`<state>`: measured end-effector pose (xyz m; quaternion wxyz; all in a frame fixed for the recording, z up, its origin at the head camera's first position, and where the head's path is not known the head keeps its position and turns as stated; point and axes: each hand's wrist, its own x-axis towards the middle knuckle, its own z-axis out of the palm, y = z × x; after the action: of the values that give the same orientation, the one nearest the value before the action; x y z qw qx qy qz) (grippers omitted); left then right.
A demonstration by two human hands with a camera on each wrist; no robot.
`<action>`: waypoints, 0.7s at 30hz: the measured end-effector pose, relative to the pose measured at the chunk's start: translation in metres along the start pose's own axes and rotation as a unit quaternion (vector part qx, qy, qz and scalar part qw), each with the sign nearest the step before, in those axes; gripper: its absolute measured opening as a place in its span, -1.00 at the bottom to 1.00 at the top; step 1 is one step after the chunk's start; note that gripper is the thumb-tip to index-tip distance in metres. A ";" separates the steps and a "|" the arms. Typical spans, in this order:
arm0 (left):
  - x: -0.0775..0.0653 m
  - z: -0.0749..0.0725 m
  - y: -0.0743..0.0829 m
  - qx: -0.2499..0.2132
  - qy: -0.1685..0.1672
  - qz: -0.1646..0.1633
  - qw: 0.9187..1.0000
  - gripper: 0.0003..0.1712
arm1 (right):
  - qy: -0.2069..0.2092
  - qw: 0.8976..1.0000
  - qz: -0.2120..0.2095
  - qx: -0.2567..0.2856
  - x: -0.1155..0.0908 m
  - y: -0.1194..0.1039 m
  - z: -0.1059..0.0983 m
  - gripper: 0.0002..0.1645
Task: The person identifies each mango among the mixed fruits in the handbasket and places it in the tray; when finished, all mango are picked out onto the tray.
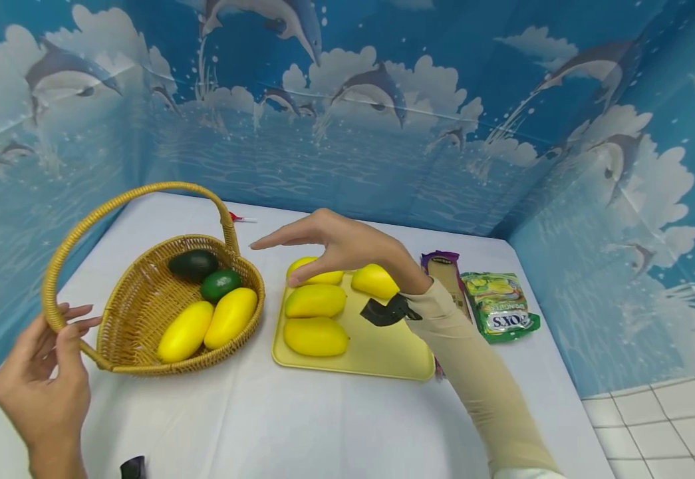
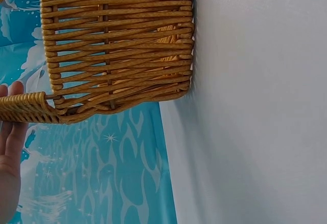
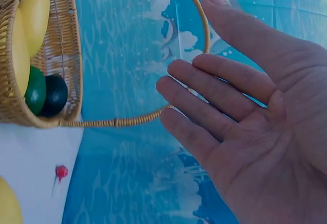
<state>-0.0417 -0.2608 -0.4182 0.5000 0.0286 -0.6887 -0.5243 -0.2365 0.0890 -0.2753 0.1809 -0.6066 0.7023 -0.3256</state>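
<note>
My left hand (image 1: pixel 48 379) grips the handle (image 1: pixel 54 279) of a wicker basket (image 1: pixel 132 319) low on its left side, thumb in front and fingers behind. Inside the basket lie two yellow mangoes (image 1: pixel 184 332), a dark avocado (image 1: pixel 194 265) and a smaller green avocado (image 1: pixel 220 285). In the left wrist view, the woven basket wall (image 2: pixel 117 45) faces the camera, with fingers (image 2: pixel 15 137) at the handle. Fingers extended and palm bare, my right hand (image 1: pixel 347 243) hovers over several mangoes (image 1: pixel 316 336) on a yellow tray (image 1: pixel 383 352), to the right of the basket.
Right of the tray lie a purple-edged packet (image 1: pixel 445 276) and a green snack bag (image 1: pixel 499 306). A small red-headed item (image 3: pixel 61 171) lies behind the basket. Dolphin-print curtains (image 1: pixel 347 153) enclose the back and sides of the white table (image 1: pixel 233 426).
</note>
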 end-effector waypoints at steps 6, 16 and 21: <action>-0.002 0.000 -0.003 0.007 -0.002 -0.003 1.000 -0.71 | -0.036 0.999 -0.011 0.036 0.036 0.008 0.011 -0.23; -0.002 0.001 -0.001 0.013 -0.002 0.002 1.000 -0.71 | -0.084 0.991 -0.016 0.103 0.086 0.021 0.039 -0.22; -0.001 0.001 0.000 0.012 -0.001 0.003 1.000 -0.71 | -0.113 0.988 -0.003 0.106 0.109 0.028 0.054 -0.21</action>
<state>-0.0423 -0.2597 -0.4186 0.5008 0.0325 -0.6955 -0.5142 -0.2433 -0.0280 -0.3180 0.3213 -0.6191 0.6370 -0.3281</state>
